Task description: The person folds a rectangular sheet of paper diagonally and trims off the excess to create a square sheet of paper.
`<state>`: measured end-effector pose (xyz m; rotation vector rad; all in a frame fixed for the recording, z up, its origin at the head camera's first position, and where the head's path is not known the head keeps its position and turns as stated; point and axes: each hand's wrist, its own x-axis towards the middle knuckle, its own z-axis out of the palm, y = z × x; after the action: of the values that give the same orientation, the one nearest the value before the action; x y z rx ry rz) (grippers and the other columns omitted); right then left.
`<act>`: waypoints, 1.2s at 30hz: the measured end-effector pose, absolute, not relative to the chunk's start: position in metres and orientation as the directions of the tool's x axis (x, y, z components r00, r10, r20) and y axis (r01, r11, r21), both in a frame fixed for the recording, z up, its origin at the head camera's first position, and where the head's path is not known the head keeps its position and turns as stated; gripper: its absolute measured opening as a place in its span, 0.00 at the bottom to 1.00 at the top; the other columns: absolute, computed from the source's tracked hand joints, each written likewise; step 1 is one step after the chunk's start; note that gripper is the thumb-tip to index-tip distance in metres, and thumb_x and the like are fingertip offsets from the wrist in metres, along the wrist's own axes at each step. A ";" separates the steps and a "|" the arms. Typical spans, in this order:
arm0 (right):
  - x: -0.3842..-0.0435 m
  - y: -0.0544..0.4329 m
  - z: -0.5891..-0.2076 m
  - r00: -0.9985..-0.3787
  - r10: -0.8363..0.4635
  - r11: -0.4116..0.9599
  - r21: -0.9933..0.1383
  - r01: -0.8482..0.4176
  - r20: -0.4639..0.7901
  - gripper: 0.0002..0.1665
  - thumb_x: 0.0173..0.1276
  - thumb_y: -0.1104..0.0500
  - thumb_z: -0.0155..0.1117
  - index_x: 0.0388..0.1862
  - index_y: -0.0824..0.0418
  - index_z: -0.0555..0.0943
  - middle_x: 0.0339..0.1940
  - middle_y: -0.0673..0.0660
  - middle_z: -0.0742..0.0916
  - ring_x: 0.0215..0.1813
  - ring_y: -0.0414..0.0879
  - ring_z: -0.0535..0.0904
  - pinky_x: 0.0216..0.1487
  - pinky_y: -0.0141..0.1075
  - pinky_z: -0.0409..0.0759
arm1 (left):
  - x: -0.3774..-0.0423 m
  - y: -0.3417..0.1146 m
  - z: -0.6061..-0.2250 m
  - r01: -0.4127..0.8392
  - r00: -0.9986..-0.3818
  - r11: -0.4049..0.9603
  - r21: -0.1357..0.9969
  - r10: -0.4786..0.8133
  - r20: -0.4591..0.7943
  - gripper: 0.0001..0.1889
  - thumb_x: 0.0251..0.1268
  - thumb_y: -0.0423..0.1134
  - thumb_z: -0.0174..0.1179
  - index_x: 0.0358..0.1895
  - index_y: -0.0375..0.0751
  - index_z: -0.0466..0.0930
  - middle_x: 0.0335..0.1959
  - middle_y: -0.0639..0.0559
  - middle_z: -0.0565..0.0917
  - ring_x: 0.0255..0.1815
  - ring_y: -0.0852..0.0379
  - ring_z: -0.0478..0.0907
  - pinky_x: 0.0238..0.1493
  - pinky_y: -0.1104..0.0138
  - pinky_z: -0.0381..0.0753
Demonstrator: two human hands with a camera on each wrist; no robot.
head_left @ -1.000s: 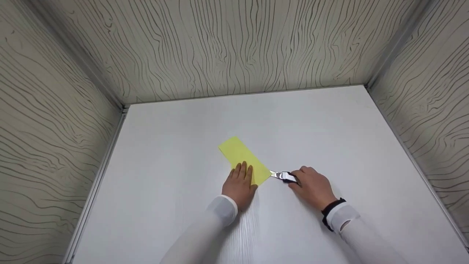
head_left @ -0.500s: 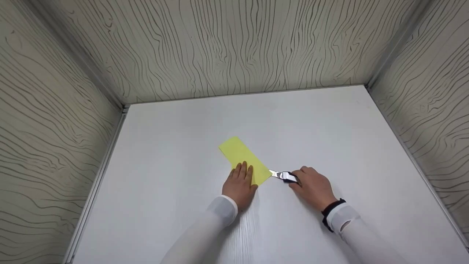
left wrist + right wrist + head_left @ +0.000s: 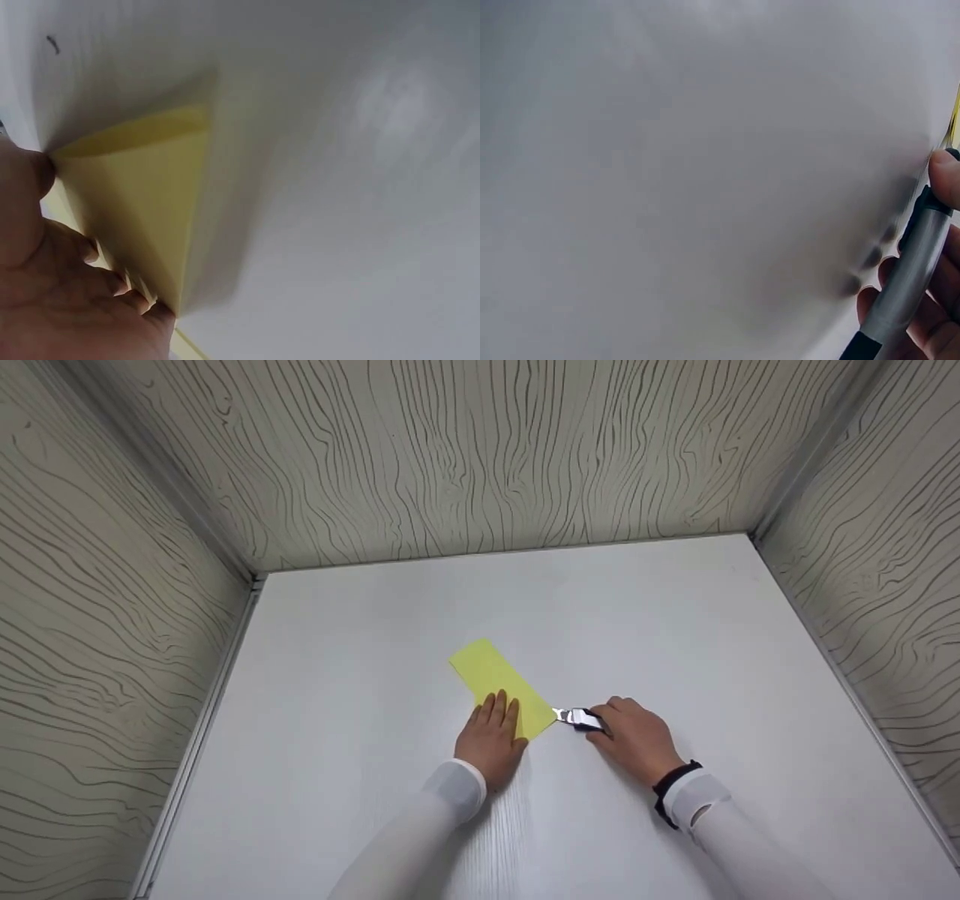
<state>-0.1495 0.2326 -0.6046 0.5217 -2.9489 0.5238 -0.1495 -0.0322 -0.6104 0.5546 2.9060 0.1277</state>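
Note:
A flat yellow envelope (image 3: 496, 678) lies slantwise on the white table. My left hand (image 3: 491, 746) rests on its near part with the fingers straight, the thumb at the near edge. In the left wrist view, the envelope (image 3: 142, 195) bulges up from the table beside my thumb and fingers. My right hand (image 3: 636, 739) grips a utility knife (image 3: 581, 718) with a silver body and black parts. Its blade meets the envelope's right corner; the tip is hidden there. In the right wrist view, the knife's grey handle (image 3: 907, 274) lies across my curled fingers, thumb near the front.
The white table (image 3: 360, 660) spreads out around both hands. Wood-grain panels (image 3: 465, 457) stand at the back and on both sides, with grey metal strips (image 3: 195, 735) along the edges. A black band (image 3: 675, 787) circles my right wrist.
My right hand and the knife have shifted slightly left, and less of the blade shows outside the envelope. My left hand and the envelope stay almost in place.

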 end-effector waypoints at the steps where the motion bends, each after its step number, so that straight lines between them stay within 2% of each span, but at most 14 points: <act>1: -0.150 0.232 -0.605 -0.936 -0.316 0.881 -0.316 -0.351 0.156 0.18 0.62 0.52 0.79 0.48 0.56 0.87 0.34 0.46 0.81 0.35 0.42 0.72 0.33 0.36 0.75 | -0.150 -0.032 -0.610 0.357 -0.914 0.926 0.119 0.373 -0.158 0.35 0.82 0.57 0.44 0.83 0.42 0.53 0.83 0.43 0.53 0.83 0.45 0.48 0.80 0.55 0.51; 18: -0.149 0.236 -0.608 -0.925 -0.312 0.886 -0.286 -0.365 0.216 0.18 0.60 0.52 0.80 0.47 0.56 0.86 0.34 0.48 0.82 0.35 0.43 0.74 0.32 0.37 0.77 | -0.150 -0.033 -0.609 0.366 -0.912 0.924 0.111 0.380 -0.153 0.35 0.82 0.56 0.44 0.82 0.42 0.54 0.83 0.43 0.54 0.83 0.46 0.50 0.79 0.55 0.53; 36: -0.151 0.236 -0.608 -0.936 -0.299 0.892 -0.295 -0.343 0.185 0.17 0.62 0.52 0.79 0.46 0.57 0.86 0.34 0.48 0.81 0.34 0.43 0.72 0.32 0.37 0.75 | -0.149 -0.034 -0.608 0.367 -0.911 0.923 0.114 0.382 -0.155 0.35 0.82 0.56 0.45 0.82 0.42 0.54 0.83 0.43 0.54 0.83 0.46 0.50 0.79 0.55 0.53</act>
<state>-0.1506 0.2356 -0.6082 0.4979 -2.9240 0.4929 -0.1485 -0.0336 -0.6083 0.5707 2.9087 0.1223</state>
